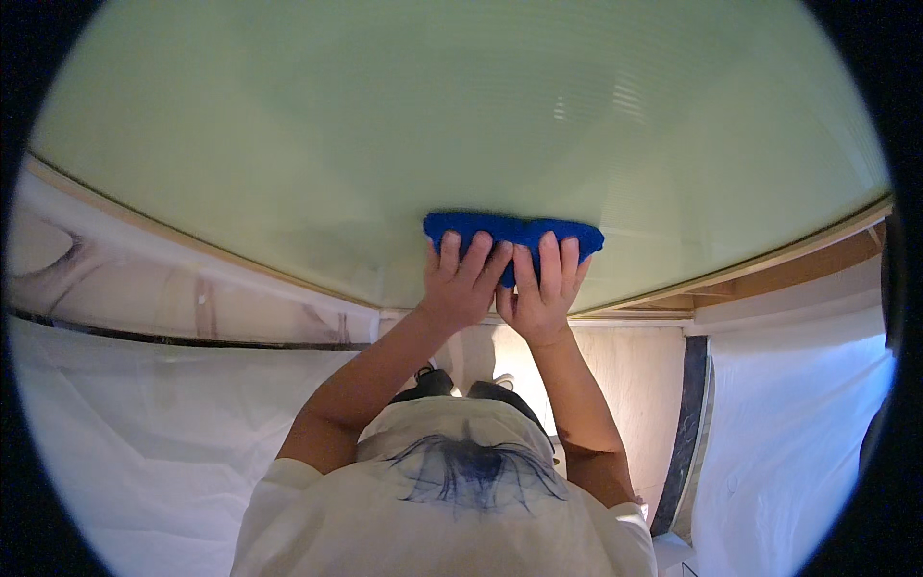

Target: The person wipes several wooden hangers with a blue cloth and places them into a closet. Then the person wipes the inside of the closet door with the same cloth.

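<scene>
A folded blue cloth [516, 227] lies pressed on a broad, glossy pale-green surface [336, 144], close to its near edge. On the cloth's left part rests my left hand [464, 283], fingers pointing away from me and pressed over it. Beside it my right hand [544, 293] holds the right part the same way, its fingers slightly spread. The two hands nearly touch at the middle. Much of the cloth's near side is hidden under my fingers. Both forearms reach up from my white shirt.
A light wooden edge strip [279, 281] borders the green surface. White plastic sheeting hangs or lies at the left [173, 423] and another white sheet [788, 433] at the right. A dark narrow strip [690, 413] runs beside the right sheet. My feet show below.
</scene>
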Demonstrator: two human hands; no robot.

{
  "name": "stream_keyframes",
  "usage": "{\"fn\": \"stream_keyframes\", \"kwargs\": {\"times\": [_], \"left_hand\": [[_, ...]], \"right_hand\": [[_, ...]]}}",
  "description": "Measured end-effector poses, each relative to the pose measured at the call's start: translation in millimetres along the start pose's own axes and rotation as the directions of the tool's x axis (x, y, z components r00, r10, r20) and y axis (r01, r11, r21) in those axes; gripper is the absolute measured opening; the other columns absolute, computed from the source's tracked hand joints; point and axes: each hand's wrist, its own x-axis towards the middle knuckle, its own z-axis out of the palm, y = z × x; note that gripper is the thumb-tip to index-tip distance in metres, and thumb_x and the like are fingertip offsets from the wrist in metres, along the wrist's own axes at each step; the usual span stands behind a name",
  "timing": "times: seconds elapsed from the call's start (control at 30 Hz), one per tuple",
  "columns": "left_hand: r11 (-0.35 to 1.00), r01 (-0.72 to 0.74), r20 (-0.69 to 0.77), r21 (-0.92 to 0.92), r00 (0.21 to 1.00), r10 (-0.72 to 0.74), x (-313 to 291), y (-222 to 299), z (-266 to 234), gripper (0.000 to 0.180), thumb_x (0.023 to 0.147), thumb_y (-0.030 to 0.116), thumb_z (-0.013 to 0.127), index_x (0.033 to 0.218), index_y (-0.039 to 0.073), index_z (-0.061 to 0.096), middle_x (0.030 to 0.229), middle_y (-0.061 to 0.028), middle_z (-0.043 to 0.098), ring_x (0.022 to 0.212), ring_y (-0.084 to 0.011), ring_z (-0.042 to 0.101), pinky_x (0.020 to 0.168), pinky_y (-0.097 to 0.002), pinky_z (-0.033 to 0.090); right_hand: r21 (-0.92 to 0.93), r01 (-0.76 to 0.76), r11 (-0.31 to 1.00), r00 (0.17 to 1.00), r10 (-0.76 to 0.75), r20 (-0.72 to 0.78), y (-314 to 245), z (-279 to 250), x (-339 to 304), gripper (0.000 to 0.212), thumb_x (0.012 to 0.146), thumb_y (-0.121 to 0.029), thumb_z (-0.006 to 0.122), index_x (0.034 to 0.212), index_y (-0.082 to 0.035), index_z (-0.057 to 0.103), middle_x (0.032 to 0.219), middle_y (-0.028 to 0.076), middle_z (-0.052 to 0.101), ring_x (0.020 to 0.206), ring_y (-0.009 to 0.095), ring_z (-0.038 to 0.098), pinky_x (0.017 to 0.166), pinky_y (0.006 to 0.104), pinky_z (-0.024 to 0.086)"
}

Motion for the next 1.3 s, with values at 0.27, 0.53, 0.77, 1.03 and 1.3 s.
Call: {"fn": "stream_keyframes", "kwargs": {"times": [0.27, 0.53, 0.77, 1.03, 1.3], "left_hand": [[0.996, -0.068, 0.322, -0.049, 0.943, 0.081, -79, 29, 33, 0.039, 0.072, 0.022, 0.052, 0.111, 0.015, 0.054, 0.12, -0.0074, 0.041, 0.107, -0.0323, 0.036, 0.084, -0.0497, 0.036], [0.98, -0.177, 0.279, -0.095, 0.94, 0.197, -71, 56, 55, 0.042, 0.079, 0.019, 0.046, 0.121, 0.015, 0.049, 0.134, -0.006, 0.032, 0.126, -0.0322, 0.021, 0.091, -0.0482, 0.033], [0.99, -0.127, 0.067, -0.067, 0.989, 0.131, 10, 92, 48, 0.041, 0.079, 0.022, 0.046, 0.119, 0.016, 0.051, 0.134, -0.0051, 0.033, 0.125, -0.0315, 0.022, 0.095, -0.0491, 0.027], [0.944, -0.313, 0.37, -0.106, 0.869, 0.329, -66, 101, 75, 0.049, 0.075, 0.02, 0.048, 0.124, 0.019, 0.045, 0.133, -0.0018, 0.034, 0.121, -0.0289, 0.026, 0.094, -0.0458, 0.03], [0.931, -0.336, 0.328, -0.141, 0.872, 0.364, -21, 135, 81, 0.048, 0.079, 0.02, 0.043, 0.127, 0.016, 0.041, 0.137, -0.0011, 0.029, 0.129, -0.0246, 0.016, 0.105, -0.044, 0.012]], "right_hand": [[-0.073, 0.037, 0.997, 0.974, -0.019, 0.227, 35, 8, -97, 0.039, 0.067, -0.02, 0.057, 0.105, -0.012, 0.056, 0.124, 0.012, 0.038, 0.116, 0.035, 0.033, 0.095, 0.0535, 0.023], [-0.022, -0.077, 0.997, 0.949, 0.08, 0.304, 62, -21, -104, 0.047, 0.068, -0.016, 0.056, 0.113, -0.004, 0.048, 0.129, 0.02, 0.031, 0.119, 0.042, 0.029, 0.095, 0.0563, 0.023], [-0.05, -0.049, 0.998, 0.999, 0.049, -0.005, 88, -57, -30, 0.034, 0.07, -0.013, 0.058, 0.104, -0.009, 0.056, 0.129, 0.013, 0.036, 0.118, 0.036, 0.035, 0.095, 0.0525, 0.023], [-0.089, -0.154, 0.984, 0.959, 0.171, 0.226, 100, -31, -148, 0.048, 0.068, -0.011, 0.055, 0.113, 0.001, 0.044, 0.126, 0.026, 0.03, 0.117, 0.048, 0.028, 0.094, 0.0578, 0.026], [-0.118, -0.225, 0.967, 0.955, 0.243, 0.167, 128, -65, -123, 0.046, 0.073, -0.016, 0.052, 0.114, 0.002, 0.044, 0.127, 0.026, 0.03, 0.117, 0.048, 0.029, 0.095, 0.0549, 0.027]]}}
